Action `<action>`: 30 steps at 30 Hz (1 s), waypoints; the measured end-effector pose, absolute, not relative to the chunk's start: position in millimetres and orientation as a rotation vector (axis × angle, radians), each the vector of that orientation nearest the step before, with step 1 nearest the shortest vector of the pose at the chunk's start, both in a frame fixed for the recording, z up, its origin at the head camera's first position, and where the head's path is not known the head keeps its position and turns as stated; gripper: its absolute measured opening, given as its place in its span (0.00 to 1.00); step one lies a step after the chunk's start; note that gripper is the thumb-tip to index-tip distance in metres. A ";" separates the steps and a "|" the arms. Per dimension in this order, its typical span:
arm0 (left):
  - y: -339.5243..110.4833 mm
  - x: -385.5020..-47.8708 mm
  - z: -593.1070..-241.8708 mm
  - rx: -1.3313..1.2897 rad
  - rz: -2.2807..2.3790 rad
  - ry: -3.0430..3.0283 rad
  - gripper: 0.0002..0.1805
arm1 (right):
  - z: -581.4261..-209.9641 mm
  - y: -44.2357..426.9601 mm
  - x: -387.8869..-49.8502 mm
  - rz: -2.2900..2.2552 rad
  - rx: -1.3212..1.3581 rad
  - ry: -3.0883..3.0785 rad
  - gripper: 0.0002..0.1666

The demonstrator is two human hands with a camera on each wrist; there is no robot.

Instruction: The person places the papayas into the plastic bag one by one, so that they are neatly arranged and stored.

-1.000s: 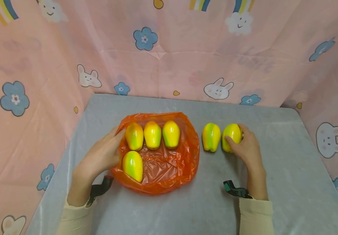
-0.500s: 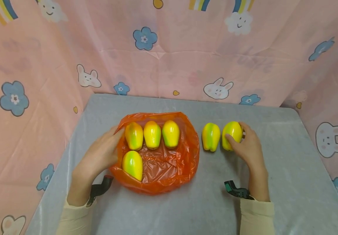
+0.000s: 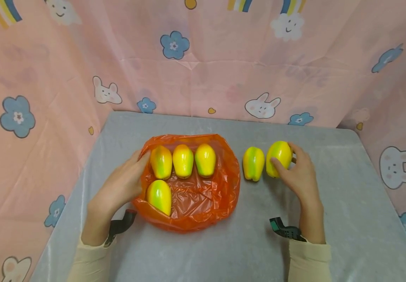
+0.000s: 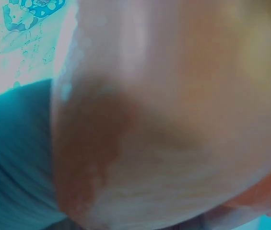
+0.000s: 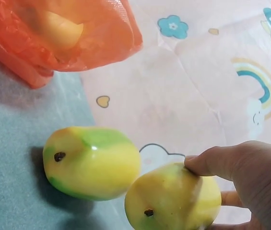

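Note:
The right hand (image 3: 299, 172) holds a yellow-green papaya (image 3: 279, 158) between thumb and fingers, a little above the table. Beside it on the left, a second papaya (image 3: 253, 163) lies on the table; the right wrist view shows both, with the held papaya (image 5: 171, 199) close to the lying one (image 5: 94, 163). An orange plastic bag (image 3: 194, 225) lies wide open in the middle. Inside it are several papayas, three in a back row (image 3: 183, 161) and one at front left (image 3: 159, 197). The left hand (image 3: 123, 182) grips the bag's left rim, its fingertips partly hidden.
A grey cloth-covered table (image 3: 249, 250) carries everything. Behind and at both sides hangs a pink patterned curtain (image 3: 217, 78). Black wrist devices (image 3: 285, 229) sit under both wrists. In the left wrist view, a blurred close surface fills most of the picture.
The right hand has raised its papaya slightly from the table, moving it a little away from the person. The left hand and the bag have stayed nearly still.

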State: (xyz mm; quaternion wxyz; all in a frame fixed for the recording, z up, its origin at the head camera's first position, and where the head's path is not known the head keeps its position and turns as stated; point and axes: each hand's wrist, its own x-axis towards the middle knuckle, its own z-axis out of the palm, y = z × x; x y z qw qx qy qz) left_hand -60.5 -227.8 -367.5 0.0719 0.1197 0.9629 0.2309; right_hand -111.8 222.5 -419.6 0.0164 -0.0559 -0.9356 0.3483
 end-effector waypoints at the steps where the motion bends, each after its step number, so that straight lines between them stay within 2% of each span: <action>1: -227.4 -60.4 -367.1 0.357 0.684 2.893 0.45 | -418.6 221.6 -111.5 1.082 -0.170 -2.905 0.50; 30: -226.9 -59.9 -363.8 0.360 0.662 2.891 0.47 | -397.7 184.9 -98.7 1.248 0.108 -2.736 0.43</action>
